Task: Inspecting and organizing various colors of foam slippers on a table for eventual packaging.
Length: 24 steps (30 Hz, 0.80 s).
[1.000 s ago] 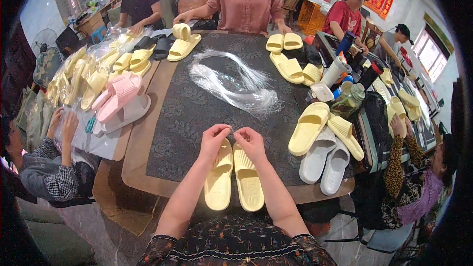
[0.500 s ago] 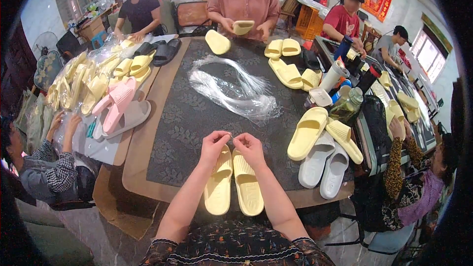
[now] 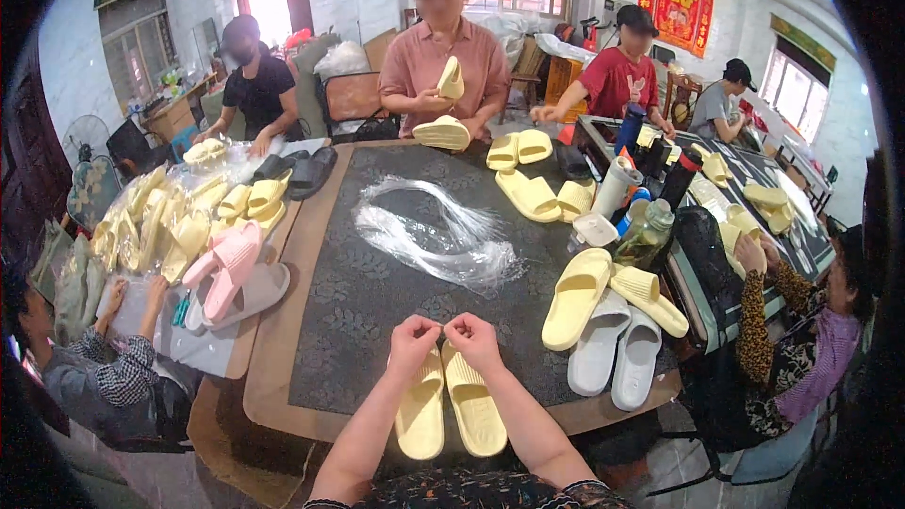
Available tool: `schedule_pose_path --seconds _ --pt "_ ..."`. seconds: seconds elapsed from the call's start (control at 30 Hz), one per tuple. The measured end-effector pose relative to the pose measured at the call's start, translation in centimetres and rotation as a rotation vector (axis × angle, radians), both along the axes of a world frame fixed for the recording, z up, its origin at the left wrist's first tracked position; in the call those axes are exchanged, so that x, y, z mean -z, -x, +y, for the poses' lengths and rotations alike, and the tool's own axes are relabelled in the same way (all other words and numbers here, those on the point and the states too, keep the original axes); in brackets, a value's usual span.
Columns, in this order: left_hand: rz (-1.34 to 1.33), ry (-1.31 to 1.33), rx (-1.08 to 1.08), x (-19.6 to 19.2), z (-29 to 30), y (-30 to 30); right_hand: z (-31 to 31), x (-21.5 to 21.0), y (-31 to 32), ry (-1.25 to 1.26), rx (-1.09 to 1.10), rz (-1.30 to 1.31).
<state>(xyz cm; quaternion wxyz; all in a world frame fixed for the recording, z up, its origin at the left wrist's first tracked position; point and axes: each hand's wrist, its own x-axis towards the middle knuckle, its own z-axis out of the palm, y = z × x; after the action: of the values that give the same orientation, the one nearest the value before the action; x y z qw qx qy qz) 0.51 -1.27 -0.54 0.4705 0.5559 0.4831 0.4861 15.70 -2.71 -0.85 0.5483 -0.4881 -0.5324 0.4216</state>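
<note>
Dark tabletop [image 3: 344,320]: yellow slippers [image 3: 420,415], toes and long axes forward (hands [image 3: 413,343] [image 3: 473,343] pinched, contents unclear)

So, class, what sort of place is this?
Probably a slipper workshop: yellow slippers lie heaped at left, a bundle of clear strands lies on a table, and several people work nearby.

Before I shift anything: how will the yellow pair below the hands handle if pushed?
The yellow pair looks like moulded foam, so it is probably light and slightly bendy. It lies flat, so rolling seems unlikely. The heels appear to reach the table's near edge, so pushing that way might tip it off.
</note>
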Motion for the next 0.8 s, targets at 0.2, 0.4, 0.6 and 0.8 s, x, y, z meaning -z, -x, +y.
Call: schedule_pose_path --seconds 0.2,0.4,0.6,0.8 --pt "0.082 -0.012 -0.017 1.0 0.3 -0.2 0.2 0.1 -0.1 -0.027 0.029 -0.038" --pt "0.036 -0.064 -0.011 0.9 -0.2 0.1 0.2 0.4 0.0 -0.010 -0.034 -0.089" --pt "0.185 -0.223 -0.051 0.1 -0.8 -0.4 -0.3 0.0 0.3 -0.051 0.005 -0.116" --pt "0.053 -0.131 -0.004 -0.2 -0.6 -0.9 0.2 -0.8 0.8 -0.056 0.087 0.010"
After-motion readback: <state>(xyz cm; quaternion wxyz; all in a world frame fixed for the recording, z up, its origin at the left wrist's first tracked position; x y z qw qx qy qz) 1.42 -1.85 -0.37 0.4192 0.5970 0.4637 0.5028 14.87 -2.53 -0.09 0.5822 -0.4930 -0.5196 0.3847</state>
